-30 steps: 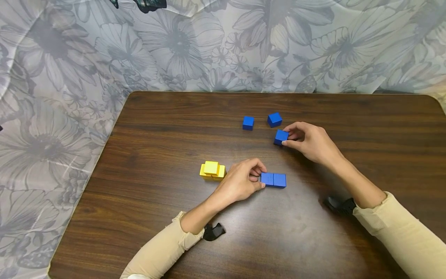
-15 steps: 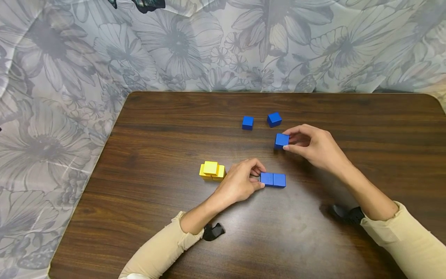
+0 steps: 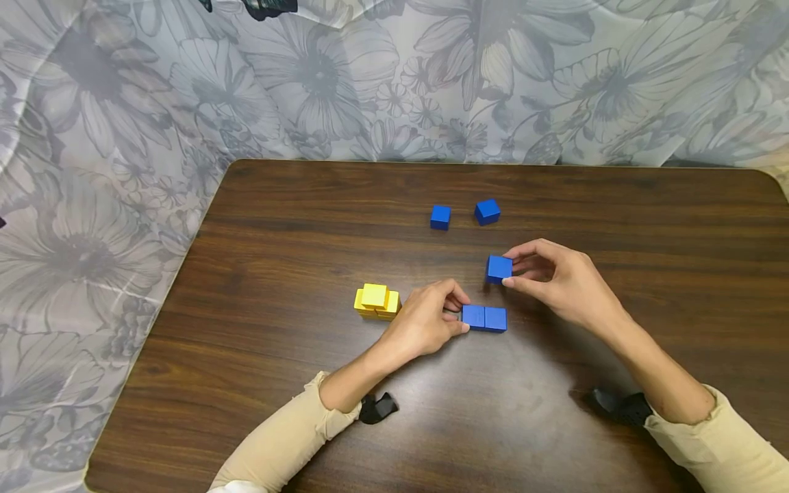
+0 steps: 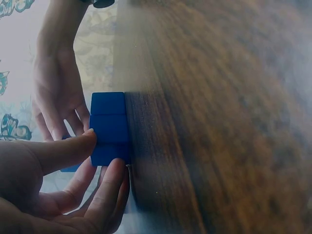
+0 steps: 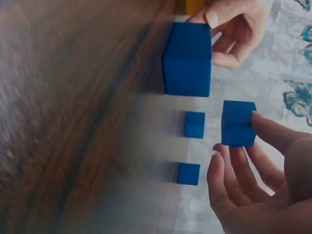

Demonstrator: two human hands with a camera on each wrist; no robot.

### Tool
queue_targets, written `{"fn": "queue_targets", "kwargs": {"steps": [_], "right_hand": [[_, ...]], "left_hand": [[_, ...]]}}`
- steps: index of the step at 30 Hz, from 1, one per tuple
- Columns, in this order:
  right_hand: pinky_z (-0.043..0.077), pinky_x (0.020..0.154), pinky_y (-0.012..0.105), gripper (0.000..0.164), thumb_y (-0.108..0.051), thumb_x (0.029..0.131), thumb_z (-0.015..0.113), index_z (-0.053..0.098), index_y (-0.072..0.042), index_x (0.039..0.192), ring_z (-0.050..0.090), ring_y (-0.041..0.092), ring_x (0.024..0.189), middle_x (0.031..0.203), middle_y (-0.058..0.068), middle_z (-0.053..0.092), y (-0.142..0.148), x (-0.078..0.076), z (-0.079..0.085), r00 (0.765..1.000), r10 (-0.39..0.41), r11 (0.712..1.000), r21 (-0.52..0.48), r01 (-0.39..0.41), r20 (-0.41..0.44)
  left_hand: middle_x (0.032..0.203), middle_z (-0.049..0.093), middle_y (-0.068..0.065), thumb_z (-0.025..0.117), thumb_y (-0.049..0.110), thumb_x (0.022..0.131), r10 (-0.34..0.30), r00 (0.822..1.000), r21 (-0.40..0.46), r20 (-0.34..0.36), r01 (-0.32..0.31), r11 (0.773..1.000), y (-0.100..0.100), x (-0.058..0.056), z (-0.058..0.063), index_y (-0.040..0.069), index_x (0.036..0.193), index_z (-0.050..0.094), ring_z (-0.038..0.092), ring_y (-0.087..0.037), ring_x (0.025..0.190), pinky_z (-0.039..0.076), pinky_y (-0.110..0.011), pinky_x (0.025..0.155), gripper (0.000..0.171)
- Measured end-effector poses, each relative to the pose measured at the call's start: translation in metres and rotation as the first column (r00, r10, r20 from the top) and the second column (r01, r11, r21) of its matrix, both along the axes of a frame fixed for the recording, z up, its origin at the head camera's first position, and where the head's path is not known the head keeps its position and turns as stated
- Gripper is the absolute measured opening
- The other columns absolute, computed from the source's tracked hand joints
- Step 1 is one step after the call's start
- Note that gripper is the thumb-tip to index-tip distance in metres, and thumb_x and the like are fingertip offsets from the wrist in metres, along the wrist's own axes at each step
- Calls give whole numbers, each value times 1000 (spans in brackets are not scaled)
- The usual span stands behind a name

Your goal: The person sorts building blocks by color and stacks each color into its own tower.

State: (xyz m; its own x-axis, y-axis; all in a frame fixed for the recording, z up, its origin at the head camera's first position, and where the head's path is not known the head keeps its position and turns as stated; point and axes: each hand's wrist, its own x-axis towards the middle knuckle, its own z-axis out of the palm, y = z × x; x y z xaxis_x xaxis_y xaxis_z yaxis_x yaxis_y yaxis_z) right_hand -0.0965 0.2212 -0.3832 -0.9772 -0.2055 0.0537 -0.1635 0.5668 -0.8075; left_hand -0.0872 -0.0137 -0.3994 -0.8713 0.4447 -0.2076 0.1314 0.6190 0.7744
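Note:
Two blue blocks (image 3: 484,319) lie side by side on the wooden table. At their left end my left hand (image 3: 425,318) pinches the nearer one between thumb and fingers, as the left wrist view (image 4: 107,129) also has it. Just behind this pair, my right hand (image 3: 567,281) holds another blue block (image 3: 498,269) by its right side with thumb and fingertips. In the right wrist view that held block (image 5: 238,123) hangs off the tabletop, apart from the row.
Two loose blue blocks, one on the left (image 3: 440,217) and one on the right (image 3: 487,211), sit farther back. Left of my left hand stands a small stack of yellow blocks (image 3: 374,299). A floral cloth (image 3: 314,75) hangs behind the table's far edge.
My right hand has lifted its blue block off the table and brought it nearer, toward the pair. The left hand stays in place at the row.

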Motion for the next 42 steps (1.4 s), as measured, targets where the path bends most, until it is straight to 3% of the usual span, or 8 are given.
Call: {"fn": "queue_targets", "kwargs": {"steps": [7, 19, 33, 42], "right_hand": [[54, 70, 17, 27, -15, 84, 81, 70, -14, 109, 69, 8, 82, 99, 3, 72, -2, 7, 1, 996, 69, 997, 32, -67, -48], [54, 69, 22, 27, -15, 80, 85, 73, -16, 105, 67, 10, 80, 94, -4, 73, -12, 19, 0, 993, 101, 994, 49, -98, -64], [57, 71, 31, 28, -15, 77, 87, 73, -20, 100, 69, 10, 83, 94, -9, 72, -19, 25, -5, 986, 155, 986, 64, -151, -55], [57, 72, 28, 29, -12, 76, 87, 72, -21, 99, 69, 9, 85, 93, -11, 70, -22, 27, -7, 982, 177, 983, 62, -173, -62]], "left_hand": [[102, 66, 5, 83, 9, 82, -3, 1000, 4, -8, 3, 1000, -1, 0, 0, 15, 104, 67, 64, -9, 94, 50, -16, 80, 28], [103, 67, 3, 83, 9, 82, -23, 999, 13, -29, 24, 1000, -3, 0, 0, 12, 107, 68, 65, -8, 94, 51, -15, 80, 30], [103, 68, 0, 82, 9, 82, -22, 1000, 26, 2, 22, 999, -2, -1, 1, 9, 108, 67, 66, -7, 91, 51, -14, 77, 30], [103, 69, 1, 82, 12, 83, -37, 999, 8, 6, 37, 999, -3, -1, 2, 10, 108, 67, 66, -8, 90, 52, -16, 76, 29]]}}
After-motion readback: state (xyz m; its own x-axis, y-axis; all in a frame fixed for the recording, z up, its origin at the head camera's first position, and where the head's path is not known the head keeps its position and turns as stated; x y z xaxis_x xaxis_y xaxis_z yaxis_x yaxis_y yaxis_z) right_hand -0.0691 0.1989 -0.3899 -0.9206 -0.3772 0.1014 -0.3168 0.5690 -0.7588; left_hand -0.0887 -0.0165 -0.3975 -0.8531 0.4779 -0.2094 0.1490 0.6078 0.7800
